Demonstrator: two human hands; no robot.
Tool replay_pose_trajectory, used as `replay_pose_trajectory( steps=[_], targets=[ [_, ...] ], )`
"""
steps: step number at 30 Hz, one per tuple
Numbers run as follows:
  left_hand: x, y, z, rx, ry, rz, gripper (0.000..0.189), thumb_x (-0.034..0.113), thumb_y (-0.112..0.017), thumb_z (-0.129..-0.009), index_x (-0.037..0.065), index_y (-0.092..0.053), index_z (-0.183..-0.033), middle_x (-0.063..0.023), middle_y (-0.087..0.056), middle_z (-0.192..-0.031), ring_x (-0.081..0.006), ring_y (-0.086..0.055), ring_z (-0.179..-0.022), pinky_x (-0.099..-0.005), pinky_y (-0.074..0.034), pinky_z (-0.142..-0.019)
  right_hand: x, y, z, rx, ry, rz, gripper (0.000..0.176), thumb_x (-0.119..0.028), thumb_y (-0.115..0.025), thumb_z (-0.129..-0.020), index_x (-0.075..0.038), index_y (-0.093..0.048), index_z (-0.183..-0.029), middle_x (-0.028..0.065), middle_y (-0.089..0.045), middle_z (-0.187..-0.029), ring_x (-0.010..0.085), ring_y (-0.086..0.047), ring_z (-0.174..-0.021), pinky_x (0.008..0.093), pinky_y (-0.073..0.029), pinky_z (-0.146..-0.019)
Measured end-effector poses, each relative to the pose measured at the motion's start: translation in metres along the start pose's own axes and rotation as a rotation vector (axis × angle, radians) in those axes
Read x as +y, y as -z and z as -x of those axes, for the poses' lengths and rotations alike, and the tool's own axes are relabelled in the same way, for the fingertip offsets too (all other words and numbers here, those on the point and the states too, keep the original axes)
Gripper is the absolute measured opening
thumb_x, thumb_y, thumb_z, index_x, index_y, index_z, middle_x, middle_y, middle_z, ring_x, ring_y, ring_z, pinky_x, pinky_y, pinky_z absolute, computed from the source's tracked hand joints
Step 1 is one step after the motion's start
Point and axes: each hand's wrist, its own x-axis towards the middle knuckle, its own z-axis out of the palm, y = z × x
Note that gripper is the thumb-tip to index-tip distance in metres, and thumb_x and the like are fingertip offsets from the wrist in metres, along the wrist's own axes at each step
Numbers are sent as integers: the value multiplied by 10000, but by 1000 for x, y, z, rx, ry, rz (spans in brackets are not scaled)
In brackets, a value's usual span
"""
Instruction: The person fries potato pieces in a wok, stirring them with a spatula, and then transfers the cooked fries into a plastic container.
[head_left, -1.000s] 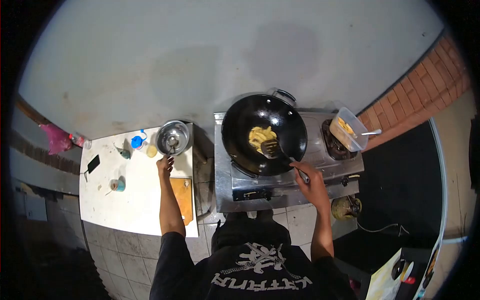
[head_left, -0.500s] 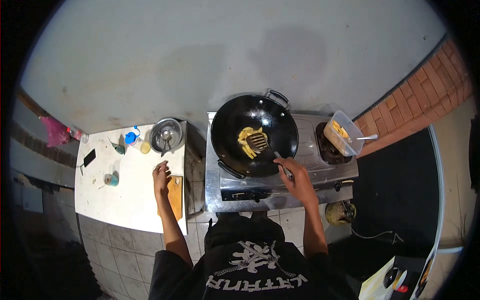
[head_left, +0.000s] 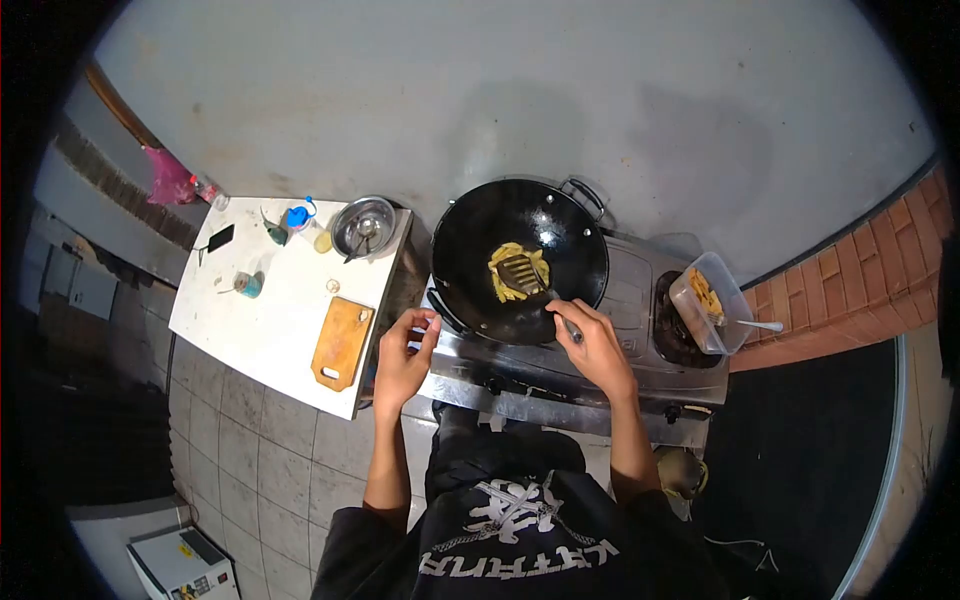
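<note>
A large black wok [head_left: 480, 225] stands on the steel stove [head_left: 630, 270]. Pale yellow strips of food [head_left: 509, 252] lie at its bottom, under the slotted head of a spatula [head_left: 520, 274]. My right hand [head_left: 597, 348] is closed around the spatula's handle at the wok's near right rim. Near the wok's left handle, my left hand [head_left: 407, 355] is raised beside the stove's left edge. Its fingers are curled but apart, and nothing shows between them.
The white table [head_left: 250, 340] at left holds a cutting board [head_left: 342, 343], metal bowl [head_left: 363, 228], blue-capped bottle [head_left: 299, 218], glass jar [head_left: 246, 285] and phone [head_left: 221, 238]. A plastic container [head_left: 712, 303] with food and a spoon sits on the right burner. Bricks line the right wall.
My left hand has moved right, from above the cutting board to near the wok's left handle. The spatula stays in my right hand, over the food. The camera view has shifted and turned.
</note>
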Motion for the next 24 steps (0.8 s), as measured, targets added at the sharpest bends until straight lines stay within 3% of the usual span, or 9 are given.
replay_pose_trajectory(
  steps=[3,5,6,7,15,24],
  targets=[
    [7,-12,0,130,-128,-37,196,168,-681,-954,-5,-656,-1042,-77,-642,-849,-127,-627,-690,-271,-465,-544,12,4,0,45,8,-22,181,-9,-614,-932,17,-644,-1109,163,-632,-901,298,-602,-712,345,-483,-657],
    [7,-21,-2,245,-165,-162,200,147,-692,-938,-17,-658,-1049,-97,-638,-849,-155,-634,-681,-290,-480,-541,16,-1,-4,53,0,-28,176,-26,-611,-942,19,-645,-1108,167,-637,-904,296,-603,-714,346,-477,-653],
    [4,-24,-4,279,-173,-170,205,136,-700,-927,-22,-659,-1050,-109,-636,-849,-171,-638,-677,-297,-484,-540,17,-4,-8,15,22,-39,187,-36,-617,-942,11,-644,-1121,183,-643,-935,340,-624,-768,381,-486,-688],
    [4,-26,-6,292,-162,-178,201,128,-706,-920,-22,-662,-1048,-111,-648,-848,-170,-650,-687,-292,-487,-544,18,-4,-8,-21,44,-50,200,-46,-623,-942,3,-642,-1134,199,-650,-966,384,-645,-823,415,-496,-724],
    [1,-36,-7,332,-86,-229,189,62,-731,-865,-44,-675,-1012,-149,-722,-899,-216,-704,-722,-336,-529,-674,27,10,-7,52,103,-55,193,-41,-629,-937,11,-647,-1122,193,-649,-945,384,-640,-773,416,-502,-689],
    [5,-45,-11,436,-73,-351,257,85,-772,-821,-28,-691,-1038,-155,-725,-887,-248,-714,-729,-353,-532,-703,31,9,-11,-40,84,-43,202,-47,-641,-930,7,-640,-1125,193,-645,-942,397,-652,-811,428,-501,-701]
  ],
)
